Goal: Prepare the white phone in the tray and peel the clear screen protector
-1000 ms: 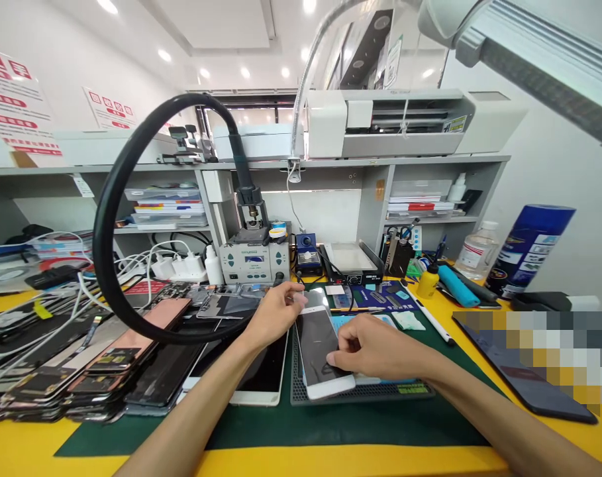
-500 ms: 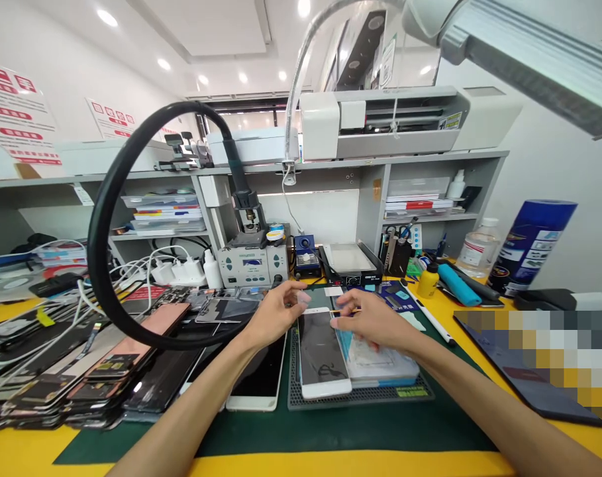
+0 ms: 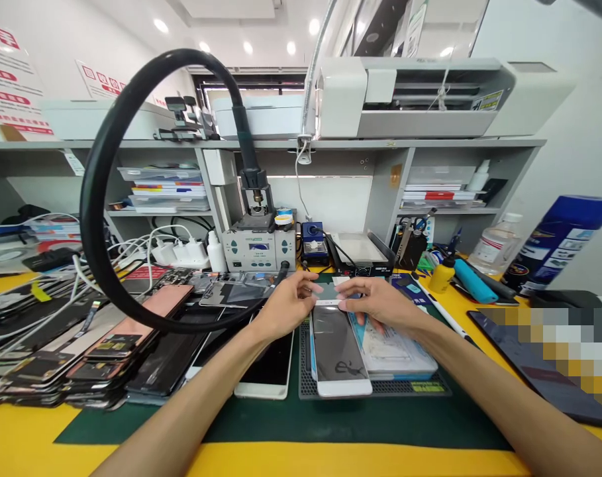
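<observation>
A white-framed phone [image 3: 341, 348] with a dark screen lies face up on a stack over a grey ribbed mat [image 3: 308, 381]. At the phone's far end, my left hand [image 3: 289, 301] is closed, thumb and fingers pinched by the top left corner. Opposite it, my right hand [image 3: 375, 301] is closed in the same way at the top right corner. Between the fingertips spans a small see-through piece that looks like clear film [image 3: 326, 292]; its edges are hard to make out. Under my right hand lies a white-and-blue box [image 3: 395, 351].
To the left lie another white phone [image 3: 263, 371] and piles of phone parts [image 3: 97, 358]. A black hose [image 3: 89, 218] loops up from the hot-air station [image 3: 259, 250]. On the right are a white pen [image 3: 444, 311], a yellow bottle [image 3: 442, 275] and a dark tablet-like panel [image 3: 524, 371].
Both hands have come together at the phone's top end, with the see-through piece now between them. A thin stick seen by the right fingers is no longer visible. The view has shifted.
</observation>
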Demonstrator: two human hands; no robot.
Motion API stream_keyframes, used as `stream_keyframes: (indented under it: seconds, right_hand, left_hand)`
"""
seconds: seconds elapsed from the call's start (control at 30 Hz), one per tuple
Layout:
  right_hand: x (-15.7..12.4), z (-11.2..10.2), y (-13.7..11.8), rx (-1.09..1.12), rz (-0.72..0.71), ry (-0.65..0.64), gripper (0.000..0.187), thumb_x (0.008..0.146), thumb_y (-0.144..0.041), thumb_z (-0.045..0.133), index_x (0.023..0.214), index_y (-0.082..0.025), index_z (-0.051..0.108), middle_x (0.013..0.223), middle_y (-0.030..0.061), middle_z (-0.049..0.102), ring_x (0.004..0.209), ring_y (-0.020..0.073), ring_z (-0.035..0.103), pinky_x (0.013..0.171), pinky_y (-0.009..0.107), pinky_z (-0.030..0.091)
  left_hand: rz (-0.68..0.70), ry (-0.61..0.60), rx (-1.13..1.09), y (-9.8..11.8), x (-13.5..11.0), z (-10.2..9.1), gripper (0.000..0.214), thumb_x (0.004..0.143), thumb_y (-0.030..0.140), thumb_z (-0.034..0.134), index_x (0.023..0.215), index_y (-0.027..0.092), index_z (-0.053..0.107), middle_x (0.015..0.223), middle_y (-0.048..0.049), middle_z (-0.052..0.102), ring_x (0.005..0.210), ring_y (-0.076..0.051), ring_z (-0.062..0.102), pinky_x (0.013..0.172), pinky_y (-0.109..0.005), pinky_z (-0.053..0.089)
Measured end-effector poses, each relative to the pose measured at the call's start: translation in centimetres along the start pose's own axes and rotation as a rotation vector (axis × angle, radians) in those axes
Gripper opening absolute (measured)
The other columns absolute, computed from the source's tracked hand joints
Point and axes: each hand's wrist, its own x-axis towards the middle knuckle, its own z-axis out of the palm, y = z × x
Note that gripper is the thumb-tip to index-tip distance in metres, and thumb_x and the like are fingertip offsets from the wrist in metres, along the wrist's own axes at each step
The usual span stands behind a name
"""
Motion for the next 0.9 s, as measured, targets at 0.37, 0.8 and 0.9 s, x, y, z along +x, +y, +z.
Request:
stream_keyframes:
  seconds: [0.37, 0.8, 0.9]
  right_hand:
    - [-0.2, 0.3, 0.1, -0.021, -0.007, 0.021, 0.036, 0.080, -0.039, 0.077, 0.106, -0.014, 0.070, 0.057, -0.0020, 0.063, 0.033, 0.0045, 0.040, 0.028, 0.016, 0.034]
    - [0.0, 0.0, 0.3, 0.247, 0.006, 0.035, 0.044, 0.077, -0.032, 0.083, 0.115, -0.015, 0.071, 0.069, 0.0007, 0.063, 0.050, 0.0087, 0.052, 0.035, 0.017, 0.041]
    - [0.2, 0.1, 0.3, 0.303, 0.015, 0.044, 0.037, 0.076, -0.027, 0.083, 0.108, -0.013, 0.074, 0.076, 0.0030, 0.064, 0.056, 0.0092, 0.055, 0.036, 0.017, 0.042]
  left_hand:
    - [-0.026, 0.041, 0.001, 0.2, -0.1, -0.3, 0.044, 0.078, 0.021, 0.067, 0.120, 0.015, 0.058, 0.099, -0.0068, 0.071, 0.087, -0.020, 0.065, 0.081, -0.033, 0.050]
    - [-0.160, 0.068, -0.051, 1.9, -0.5, -0.4, 0.027, 0.078, 0.037, 0.071, 0.094, 0.015, 0.070, 0.093, -0.0070, 0.071, 0.084, -0.020, 0.064, 0.082, -0.035, 0.052]
    - [-0.151, 0.076, -0.030, 1.7, -0.6, -0.5, 0.025, 0.077, 0.037, 0.072, 0.091, 0.016, 0.071, 0.090, -0.0052, 0.070, 0.082, -0.020, 0.063, 0.082, -0.036, 0.051]
